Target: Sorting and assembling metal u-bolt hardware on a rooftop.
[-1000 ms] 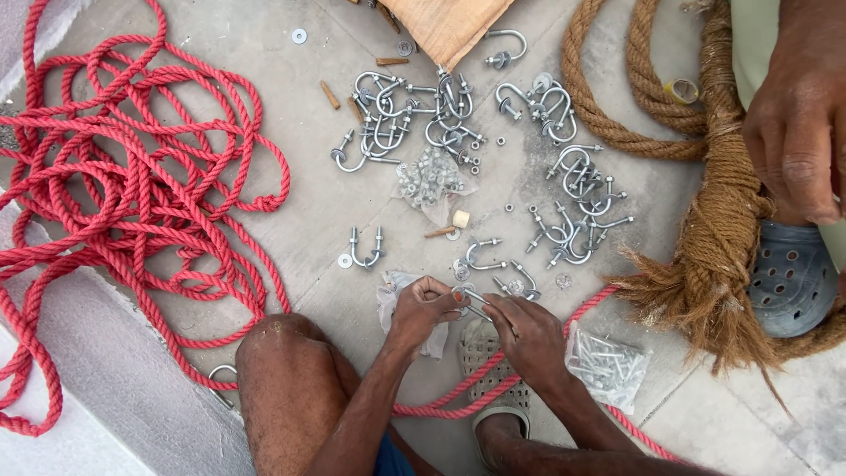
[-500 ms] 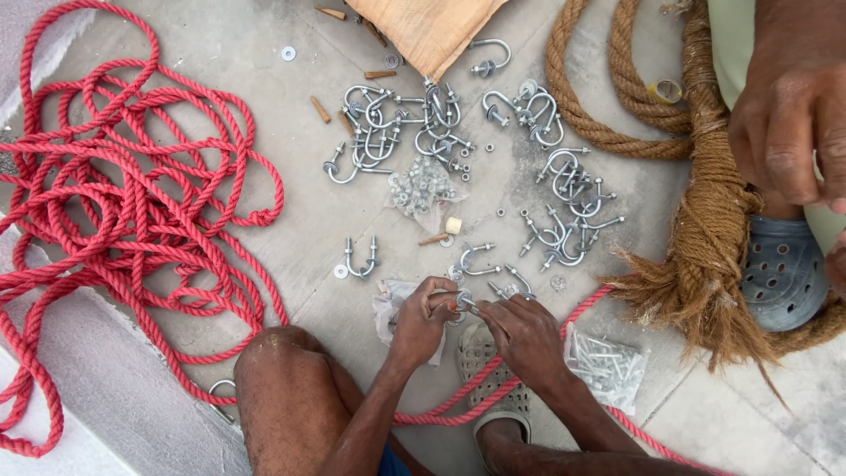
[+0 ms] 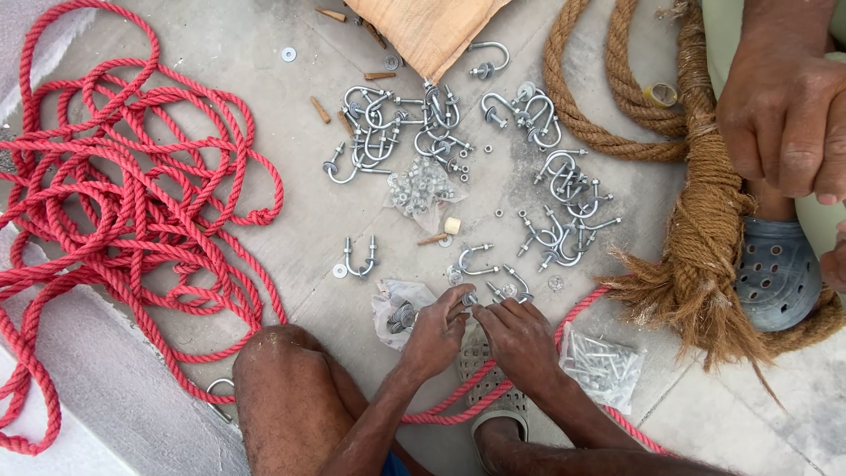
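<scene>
1. Head view, starting at the fingertips: our left hand (image 3: 436, 330) and right hand (image 3: 520, 339) meet over a small metal fitting (image 3: 471, 300). The fingers of both hands are pinched together on it. It's too tiny to tell whether it's a nut or a bolt end.
2. The fitting sits just above the concrete floor (image 3: 291, 220), right in front of our knee.
3. Handling guess: it looks like plated steel, so it should be stiff, light and a bit slippery. We'd pinch it by the flat sides, not the threads.
4. Just beside the right fingertips lies a U-bolt (image 3: 513, 284), and another loose U-bolt (image 3: 476, 258) is a little further out.
5. Under the left hand there's a clear bag of nuts (image 3: 395, 310), and near the right wrist a bag of screws (image 3: 604, 366).
6. A perforated sandal (image 3: 480, 370) lies below the hands.
7. Further out there are heaps of U-bolts (image 3: 397, 123), with a red rope (image 3: 132, 203) tangled on the left.
8. On the right are a frayed brown rope (image 3: 705, 220) and a co-worker's hand (image 3: 784, 115).
</scene>
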